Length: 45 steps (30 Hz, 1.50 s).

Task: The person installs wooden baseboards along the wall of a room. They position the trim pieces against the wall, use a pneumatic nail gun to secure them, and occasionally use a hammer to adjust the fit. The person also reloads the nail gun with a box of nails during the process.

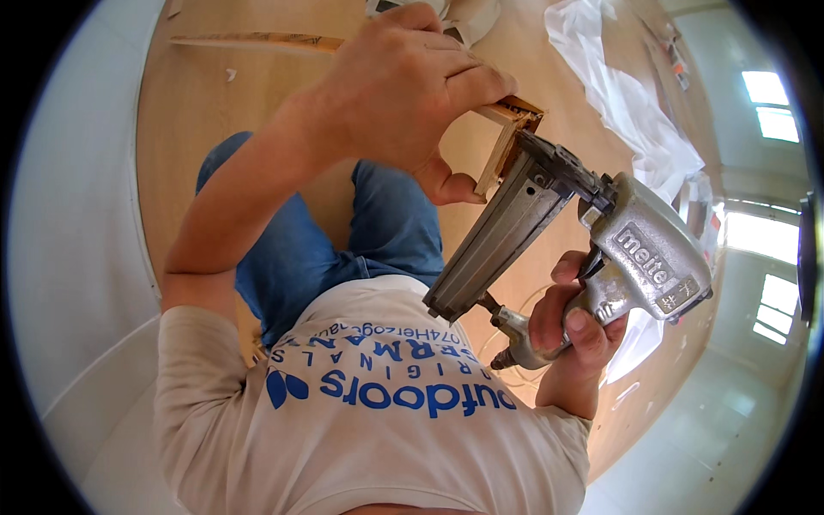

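My left hand (403, 94) is closed around a piece of wooden trim (518, 107), thumb below and fingers over the top. The piece has a brown face and pale, rough cut edges that form a corner. In my right hand (579, 322) is a silver-grey pneumatic nail gun (644, 245), gripped by its handle, with a finger near the trigger. Its long magazine (506, 227) slants down to the left. The gun's nose lies right at the trim's corner; whether it presses on the wood I cannot tell.
A narrow wooden strip (257, 40) extends left from behind my left hand, above the light wood floor (206, 94). Crumpled clear plastic sheeting (622, 103) runs along the right. A white wall (77, 197) rises at left. A pale object (468, 19) sits at the far edge.
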Motion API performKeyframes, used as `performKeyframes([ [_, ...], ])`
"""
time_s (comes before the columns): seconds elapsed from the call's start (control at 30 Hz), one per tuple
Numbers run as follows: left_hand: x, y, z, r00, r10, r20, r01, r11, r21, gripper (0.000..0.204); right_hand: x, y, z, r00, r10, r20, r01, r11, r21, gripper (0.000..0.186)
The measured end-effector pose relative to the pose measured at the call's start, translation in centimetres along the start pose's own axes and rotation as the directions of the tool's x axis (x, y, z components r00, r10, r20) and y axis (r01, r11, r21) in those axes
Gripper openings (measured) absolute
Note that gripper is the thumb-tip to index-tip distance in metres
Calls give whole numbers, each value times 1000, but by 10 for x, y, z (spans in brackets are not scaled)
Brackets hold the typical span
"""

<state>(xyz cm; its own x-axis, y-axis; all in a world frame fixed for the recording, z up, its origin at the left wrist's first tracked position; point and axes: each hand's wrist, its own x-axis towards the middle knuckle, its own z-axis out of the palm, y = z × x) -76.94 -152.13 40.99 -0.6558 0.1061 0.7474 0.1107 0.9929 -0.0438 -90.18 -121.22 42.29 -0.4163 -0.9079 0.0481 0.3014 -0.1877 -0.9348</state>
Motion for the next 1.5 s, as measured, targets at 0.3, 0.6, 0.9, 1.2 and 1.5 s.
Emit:
performKeyframes([
  [0.3, -21, 3, -14, 1000, 6, -20, -7, 1000, -22, 85, -24, 1, -39, 976, -172, -136, 149, 975, -163, 68],
  [0.6, -20, 29, -26, 968, -26, -251, 86, 969, 230, 68, -17, 156, -174, 841, 305, -446, -529, 637, -561, 37],
  [0.9, -29, 27, -81, 943, -7, -334, 135, 922, 362, 70, -74, 363, -194, 882, 181, -434, -382, -264, -886, 80],
  [1.2, -50, 49, -111, 929, -17, -369, 162, 917, 365, 72, 7, 288, -139, 878, 102, -469, -468, -33, -883, 53],
  [1.5, -62, 53, -142, 851, -19, -525, 195, 940, 281, 57, 237, 210, 129, 733, -397, 552, 631, 701, -333, 43],
])
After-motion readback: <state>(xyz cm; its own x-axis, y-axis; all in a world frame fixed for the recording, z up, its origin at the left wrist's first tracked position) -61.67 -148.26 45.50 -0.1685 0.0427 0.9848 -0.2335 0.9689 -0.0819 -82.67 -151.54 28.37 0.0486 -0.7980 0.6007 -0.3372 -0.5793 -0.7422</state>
